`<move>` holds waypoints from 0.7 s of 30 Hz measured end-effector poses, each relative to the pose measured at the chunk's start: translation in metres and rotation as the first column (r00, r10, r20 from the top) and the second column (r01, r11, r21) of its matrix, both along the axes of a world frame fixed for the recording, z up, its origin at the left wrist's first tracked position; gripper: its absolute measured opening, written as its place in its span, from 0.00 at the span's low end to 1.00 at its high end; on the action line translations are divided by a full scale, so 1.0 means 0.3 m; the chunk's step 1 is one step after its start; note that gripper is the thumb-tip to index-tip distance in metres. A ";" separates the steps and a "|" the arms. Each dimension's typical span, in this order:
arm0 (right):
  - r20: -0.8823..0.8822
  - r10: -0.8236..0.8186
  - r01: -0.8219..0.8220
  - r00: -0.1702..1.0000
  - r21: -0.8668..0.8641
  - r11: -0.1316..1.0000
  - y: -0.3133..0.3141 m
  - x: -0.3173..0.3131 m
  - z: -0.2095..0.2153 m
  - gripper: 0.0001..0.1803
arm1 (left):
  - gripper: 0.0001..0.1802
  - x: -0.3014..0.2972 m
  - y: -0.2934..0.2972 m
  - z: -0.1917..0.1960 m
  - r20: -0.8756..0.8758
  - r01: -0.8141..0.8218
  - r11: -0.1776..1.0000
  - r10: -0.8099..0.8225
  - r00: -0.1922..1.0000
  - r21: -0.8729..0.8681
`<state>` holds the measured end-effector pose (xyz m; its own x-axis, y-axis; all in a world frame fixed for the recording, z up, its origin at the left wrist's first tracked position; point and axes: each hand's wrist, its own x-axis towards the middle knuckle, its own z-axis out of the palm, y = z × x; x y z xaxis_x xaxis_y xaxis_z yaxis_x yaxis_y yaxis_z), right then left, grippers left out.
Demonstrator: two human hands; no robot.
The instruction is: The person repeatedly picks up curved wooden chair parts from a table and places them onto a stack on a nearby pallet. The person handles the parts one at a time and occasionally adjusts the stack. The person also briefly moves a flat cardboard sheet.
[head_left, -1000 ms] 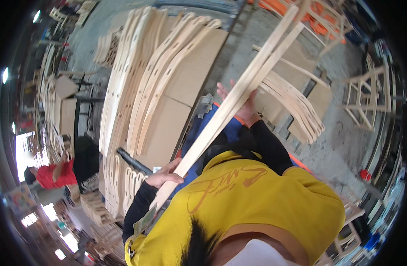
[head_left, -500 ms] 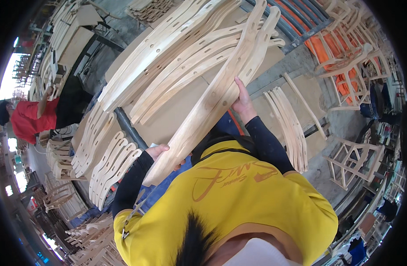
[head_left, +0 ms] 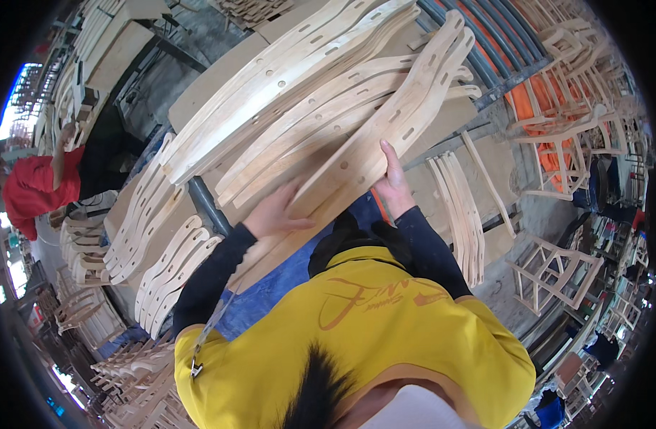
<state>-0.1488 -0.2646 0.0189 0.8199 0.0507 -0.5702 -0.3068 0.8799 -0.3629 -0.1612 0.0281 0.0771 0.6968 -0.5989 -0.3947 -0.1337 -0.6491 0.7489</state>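
Two curved, pale wooden chair parts with slots and round holes lie together at a slant across the bench, far ends to the upper right. My left hand cups their near end, thumb on one side and fingers on the other. On their right edge, my right hand grips with the thumb up; its other fingers are hidden underneath. Beyond them, more long curved parts lie on the brown board. A tall stack of similar parts stands farther left.
Smaller curved parts lie at the left, and a row of slats at the right. Grey rollers run at the far right. Wooden chair frames stand beyond. A person in a red shirt works at the far left.
My left hand has shifted inward from the side of the near end and cups it now. The held parts have moved slightly right and turned, and my right hand stays on their edge.
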 end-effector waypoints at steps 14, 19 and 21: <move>0.211 0.430 -0.416 0.878 -0.110 0.903 0.105 0.505 0.193 0.21 | 0.57 0.546 -0.065 0.165 0.787 -0.281 0.953 0.087 0.611 0.114; 0.339 0.461 -0.377 0.820 -0.285 0.881 -0.004 0.377 0.259 0.28 | 0.57 0.763 0.093 -0.063 0.758 -0.374 0.902 0.085 0.647 0.218; 0.240 0.508 -0.424 0.827 -0.326 0.845 -0.100 0.283 0.219 0.28 | 0.58 0.774 0.078 -0.073 0.742 -0.384 0.899 0.108 0.662 0.212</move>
